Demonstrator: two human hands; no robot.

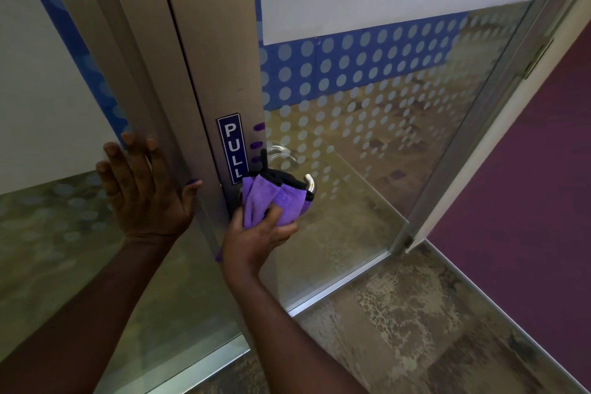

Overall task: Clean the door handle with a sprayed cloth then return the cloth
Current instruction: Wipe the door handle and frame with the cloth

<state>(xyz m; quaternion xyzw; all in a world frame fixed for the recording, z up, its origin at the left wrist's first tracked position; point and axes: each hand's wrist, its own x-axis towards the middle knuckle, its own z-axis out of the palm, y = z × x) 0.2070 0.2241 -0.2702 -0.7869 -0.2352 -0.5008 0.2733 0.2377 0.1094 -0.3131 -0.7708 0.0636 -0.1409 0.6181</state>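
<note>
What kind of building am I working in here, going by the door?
Probably an office or other commercial building, not a home. The aluminium-framed glass door has frosted dot film and a blue PULL sign, and the floor is patterned carpet. The right hand wraps a purple cloth over the lever handle.

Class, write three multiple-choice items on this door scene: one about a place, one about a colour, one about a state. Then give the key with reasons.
1. Where is the folded purple microfibre cloth with black trim?
A. On the floor
B. Wrapped over the curved silver metal door handle
C. On the blue PULL sign

2. What colour is the PULL sign?
A. Blue with white letters
B. Red
C. Green

3. What is the left hand doing?
A. Gripping a spray bottle
B. Making a fist
C. Pressing open and flat against the grey metal door frame

Key: B, the right hand holds the cloth on the handle; A, white letters on blue; C, fingers spread on the frame.
</note>
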